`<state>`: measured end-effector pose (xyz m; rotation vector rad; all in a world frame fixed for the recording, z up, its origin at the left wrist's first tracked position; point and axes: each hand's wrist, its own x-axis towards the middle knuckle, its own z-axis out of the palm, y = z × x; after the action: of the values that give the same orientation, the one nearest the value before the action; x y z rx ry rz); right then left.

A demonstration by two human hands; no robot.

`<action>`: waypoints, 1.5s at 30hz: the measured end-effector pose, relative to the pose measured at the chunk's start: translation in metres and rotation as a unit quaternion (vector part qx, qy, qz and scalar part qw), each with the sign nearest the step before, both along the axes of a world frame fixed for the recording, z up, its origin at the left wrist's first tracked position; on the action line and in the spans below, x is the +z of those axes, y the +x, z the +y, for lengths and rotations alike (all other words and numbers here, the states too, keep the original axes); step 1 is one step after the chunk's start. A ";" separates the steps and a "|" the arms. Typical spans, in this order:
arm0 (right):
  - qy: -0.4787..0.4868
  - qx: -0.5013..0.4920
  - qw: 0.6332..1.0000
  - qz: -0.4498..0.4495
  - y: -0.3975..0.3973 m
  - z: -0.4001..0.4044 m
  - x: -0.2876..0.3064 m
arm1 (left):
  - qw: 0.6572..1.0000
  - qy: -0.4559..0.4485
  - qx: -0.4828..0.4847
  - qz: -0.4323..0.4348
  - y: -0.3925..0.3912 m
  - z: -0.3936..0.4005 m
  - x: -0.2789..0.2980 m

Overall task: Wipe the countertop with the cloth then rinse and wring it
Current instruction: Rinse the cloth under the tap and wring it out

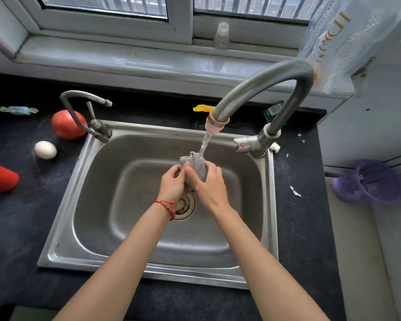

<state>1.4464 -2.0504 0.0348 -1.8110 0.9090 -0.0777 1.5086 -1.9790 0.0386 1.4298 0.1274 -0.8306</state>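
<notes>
A bunched grey cloth (198, 166) is held over the steel sink (63, 205), right under the stream of water (205, 143) running from the tall curved tap (264, 89). My left hand (173, 185), with a red cord at the wrist, grips the cloth from the left. My right hand (210, 184) wraps around it from the right. Both hands press together above the drain (186, 207). The lower part of the cloth is hidden between my palms. The dark countertop (21, 228) surrounds the sink.
Left of the sink lie a red tomato (66, 123), a white egg (45, 149), a tipped red cup (0, 179) and a candy wrapper (17, 110). A small second tap (83, 112) stands at the sink's back left. A purple basket (368, 181) hangs at right; paper scraps (295, 191) dot the counter.
</notes>
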 end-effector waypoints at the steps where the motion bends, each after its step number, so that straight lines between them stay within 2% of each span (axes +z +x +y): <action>1: 0.016 -0.004 1.000 0.015 0.003 -0.001 -0.002 | 1.000 0.008 -0.013 -0.013 0.000 0.002 -0.001; 6: 0.108 -0.040 0.993 0.014 0.006 -0.005 -0.009 | 0.998 0.033 -0.045 -0.024 -0.004 0.006 -0.007; 10: 0.108 -0.048 0.993 -0.022 0.004 0.001 -0.011 | 0.998 0.053 0.010 0.016 -0.003 0.000 -0.007; 16: 0.053 -0.027 0.998 -0.005 0.000 -0.002 -0.013 | 0.997 0.059 0.015 0.043 -0.001 -0.003 -0.009; 20: 0.060 -0.080 0.995 0.003 -0.001 -0.012 -0.013 | 0.996 0.058 0.045 0.042 0.002 0.001 -0.012; 26: 0.218 -0.149 0.963 -0.052 0.001 -0.026 -0.018 | 0.991 0.019 0.099 0.085 0.015 0.014 -0.020; 30: 0.276 -0.183 0.940 -0.077 0.001 -0.031 -0.019 | 0.988 -0.015 0.077 0.134 0.026 0.025 -0.020; 33: 0.301 -0.173 0.934 -0.084 0.003 -0.029 -0.019 | 0.983 0.033 0.064 0.171 0.033 0.031 -0.021; 36: 0.268 -0.183 0.942 -0.085 0.009 -0.022 -0.018 | 0.966 0.180 0.032 0.185 0.036 0.030 -0.022; 37: 0.235 -0.176 0.952 -0.083 0.011 -0.019 -0.017 | 0.960 0.201 0.006 0.196 0.034 0.028 -0.020; 40: 0.135 -0.126 0.981 -0.059 0.014 -0.011 -0.017 | 0.957 0.158 -0.023 0.243 0.018 0.014 -0.008; 45: 0.047 -0.067 0.996 -0.021 0.016 0.006 -0.011 | 0.955 -0.013 -0.020 0.297 0.006 -0.010 -0.014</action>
<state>1.4624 -2.0448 0.0237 -1.6555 0.9870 -0.1557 1.5141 -1.9892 0.0247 1.1211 0.5426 -1.2736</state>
